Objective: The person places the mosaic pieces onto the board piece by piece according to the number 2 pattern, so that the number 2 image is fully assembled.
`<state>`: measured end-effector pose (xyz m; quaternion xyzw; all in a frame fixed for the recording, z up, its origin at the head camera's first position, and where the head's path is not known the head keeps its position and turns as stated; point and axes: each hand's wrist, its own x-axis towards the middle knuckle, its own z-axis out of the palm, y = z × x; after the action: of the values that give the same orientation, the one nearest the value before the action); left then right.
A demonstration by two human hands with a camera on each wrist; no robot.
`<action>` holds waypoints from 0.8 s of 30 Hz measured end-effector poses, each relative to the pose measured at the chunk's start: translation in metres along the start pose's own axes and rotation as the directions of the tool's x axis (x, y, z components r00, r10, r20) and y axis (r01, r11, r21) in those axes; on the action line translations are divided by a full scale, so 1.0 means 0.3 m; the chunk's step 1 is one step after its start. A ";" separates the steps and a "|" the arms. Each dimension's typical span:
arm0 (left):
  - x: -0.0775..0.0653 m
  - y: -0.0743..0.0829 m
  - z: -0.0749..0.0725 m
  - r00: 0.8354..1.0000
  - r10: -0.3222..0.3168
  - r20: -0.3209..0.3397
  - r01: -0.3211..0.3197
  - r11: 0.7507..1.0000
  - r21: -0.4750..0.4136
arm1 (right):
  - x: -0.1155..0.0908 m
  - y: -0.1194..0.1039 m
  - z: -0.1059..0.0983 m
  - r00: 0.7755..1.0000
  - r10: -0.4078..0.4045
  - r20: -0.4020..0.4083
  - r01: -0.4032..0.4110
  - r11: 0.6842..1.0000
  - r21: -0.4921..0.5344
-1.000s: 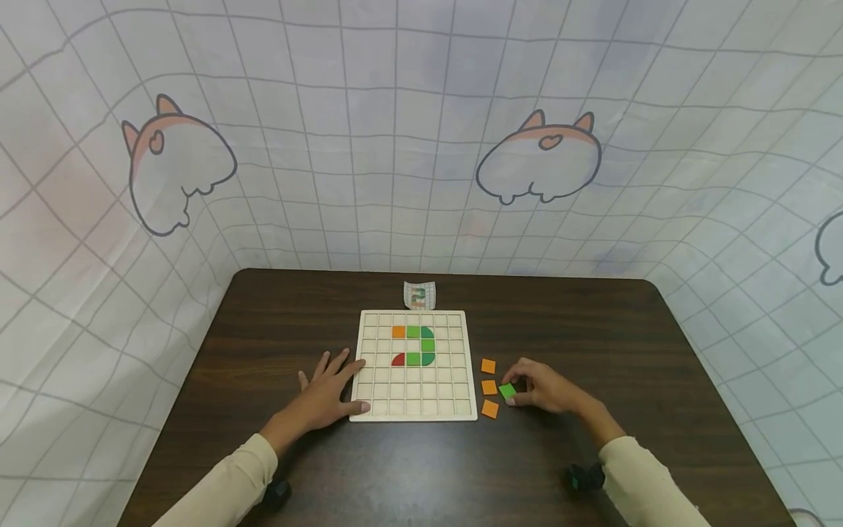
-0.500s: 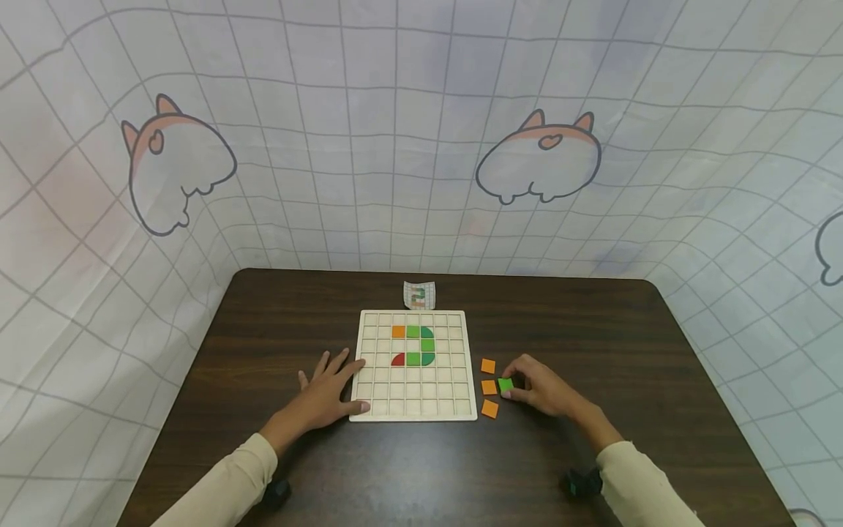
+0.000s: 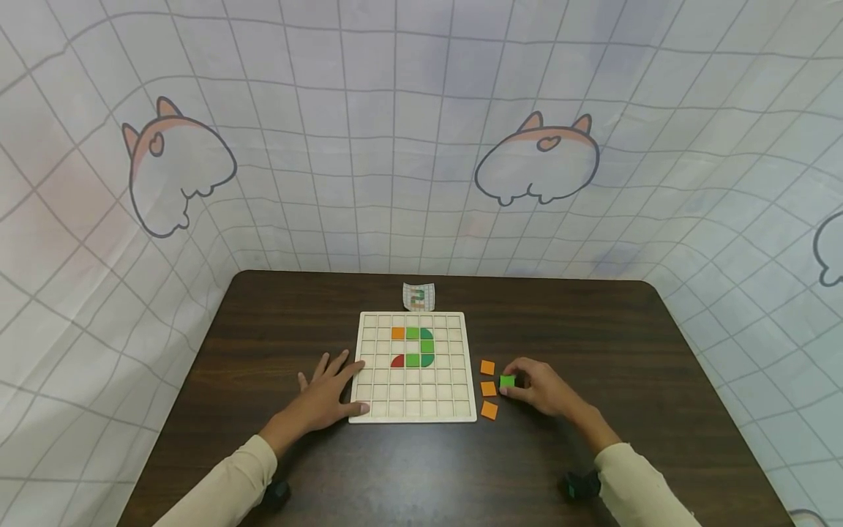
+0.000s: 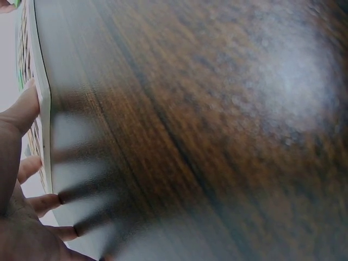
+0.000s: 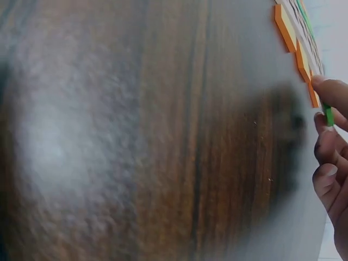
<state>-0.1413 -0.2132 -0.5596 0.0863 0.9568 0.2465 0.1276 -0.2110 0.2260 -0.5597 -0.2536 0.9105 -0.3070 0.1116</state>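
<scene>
My right hand (image 3: 541,386) pinches a green square tile (image 3: 506,381) between thumb and fingers, just right of a column of orange tiles (image 3: 487,389). In the right wrist view the green tile (image 5: 328,115) shows edge-on between the fingertips. With fingers spread, my left hand (image 3: 323,399) rests at the left edge of a white grid board (image 3: 411,395), thumb and index fingertip on its rim. Set in the board's upper middle are an orange square (image 3: 398,333), several green squares (image 3: 427,346), dark green rounded pieces (image 3: 427,360) and a red rounded piece (image 3: 398,361).
A small paper card (image 3: 418,297) with a coloured grid pattern lies behind the board. Everything stands on a dark wood table (image 3: 408,468). A white checked curtain (image 3: 356,146) encloses its back and sides.
The green tile has turned in my right fingers from a slant to nearly square with the view, shifting slightly up. My left hand and the board stay in place.
</scene>
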 end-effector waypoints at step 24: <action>-0.005 0.007 -0.003 1.000 -0.004 -0.002 0.004 1.000 0.008 | 0.086 -0.116 0.059 0.999 -0.031 0.021 0.024 0.960 0.280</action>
<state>-0.1399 -0.2122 -0.5575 0.0846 0.9581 0.2427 0.1268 -0.2128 0.1797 -0.5533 -0.2519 0.8528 -0.4310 0.1534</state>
